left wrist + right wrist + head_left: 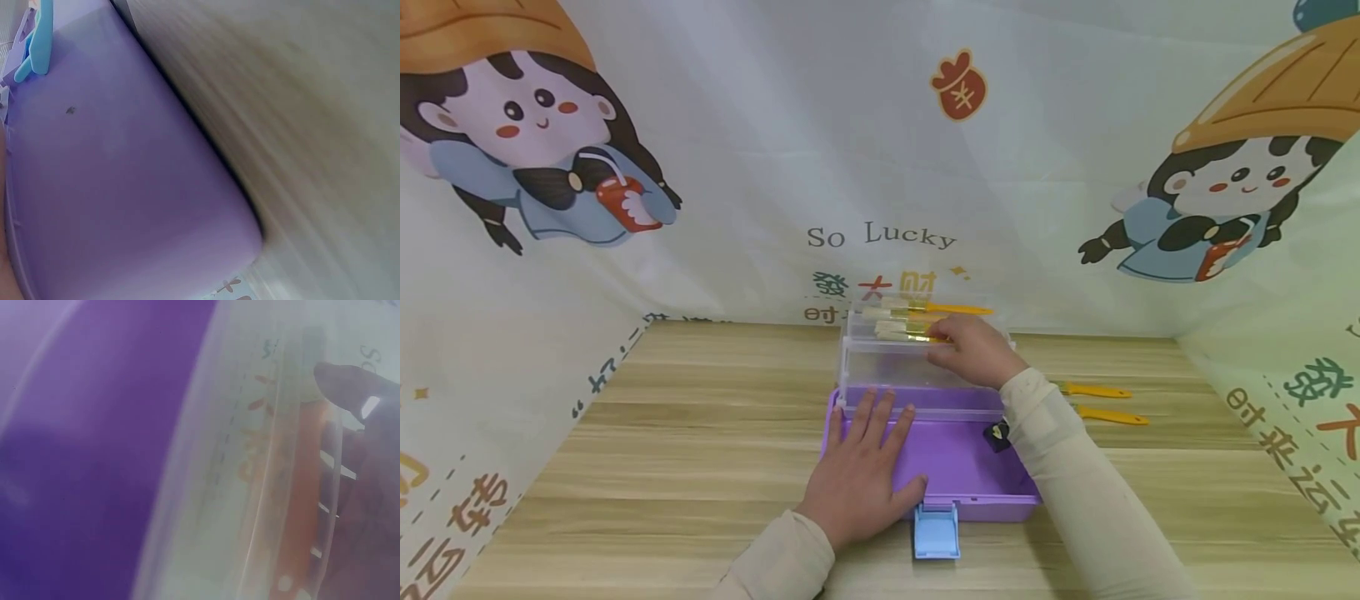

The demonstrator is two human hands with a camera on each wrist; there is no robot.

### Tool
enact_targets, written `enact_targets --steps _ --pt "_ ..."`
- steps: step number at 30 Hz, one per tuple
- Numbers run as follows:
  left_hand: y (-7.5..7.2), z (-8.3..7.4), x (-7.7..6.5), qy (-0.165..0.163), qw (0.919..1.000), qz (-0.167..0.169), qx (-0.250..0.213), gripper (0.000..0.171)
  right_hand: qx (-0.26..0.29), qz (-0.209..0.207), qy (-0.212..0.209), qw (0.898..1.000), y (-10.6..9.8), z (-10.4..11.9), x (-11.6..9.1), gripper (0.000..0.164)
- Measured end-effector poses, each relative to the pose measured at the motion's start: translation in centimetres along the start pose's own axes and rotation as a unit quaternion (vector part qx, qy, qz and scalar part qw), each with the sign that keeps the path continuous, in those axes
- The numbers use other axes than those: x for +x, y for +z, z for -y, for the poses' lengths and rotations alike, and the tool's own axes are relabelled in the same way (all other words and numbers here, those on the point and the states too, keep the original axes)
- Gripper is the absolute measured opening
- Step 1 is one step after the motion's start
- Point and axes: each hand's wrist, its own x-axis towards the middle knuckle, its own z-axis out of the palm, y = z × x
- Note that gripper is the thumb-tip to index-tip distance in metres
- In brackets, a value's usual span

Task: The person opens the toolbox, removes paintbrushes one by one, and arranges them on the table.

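Note:
A purple box [955, 458] with a blue latch [936, 533] stands open on the table. My left hand [861, 475] rests over its left side, fingers straight and spread; only a sliver of that hand shows in the left wrist view. Behind the box's opening, a clear plastic tray [917, 367] is raised. My right hand [973, 348] is at this tray, fingers curled round the yellow handle of a paintbrush [891, 331], its pale bristles pointing left. Beyond it lie other yellow-handled paintbrushes [958, 308]. The right wrist view is hazy, with an orange-yellow handle [303, 487] beside the fingers.
Two more yellow-handled brushes [1112, 415] lie on the wooden table [715, 433], right of the box and partly behind my right sleeve. Inside the box, a small black item [997, 436] sits at the right. A printed cloth [760, 150] hangs behind the table.

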Motion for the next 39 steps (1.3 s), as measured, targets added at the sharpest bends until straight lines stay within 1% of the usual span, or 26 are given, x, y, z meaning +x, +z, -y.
enact_targets --steps 6,12,19,23,29,39 --pt "-0.01 0.01 0.02 0.000 1.0000 0.002 -0.001 0.080 -0.007 0.002 -0.004 1.000 0.08 -0.11 -0.07 0.032" --pt "0.01 0.04 0.02 -0.002 1.0000 0.007 -0.004 0.080 0.016 -0.005 0.009 1.000 0.05 0.03 -0.17 0.033" --pt "0.01 0.08 0.00 0.004 1.0000 0.001 -0.005 0.081 0.041 -0.022 0.036 0.998 0.15 0.04 -0.23 0.030" --pt "-0.05 0.05 0.01 0.000 0.9999 0.009 -0.005 0.081 0.053 -0.030 0.040 0.997 0.15 0.11 -0.24 0.029" --pt "-0.04 0.04 0.00 -0.004 0.9999 0.015 -0.004 0.081 0.066 -0.036 0.048 0.996 0.22 0.04 -0.32 0.033" --pt "-0.01 0.10 0.03 0.002 0.9999 -0.001 -0.011 0.080 0.078 -0.054 0.036 0.995 0.18 0.22 -0.39 0.028"
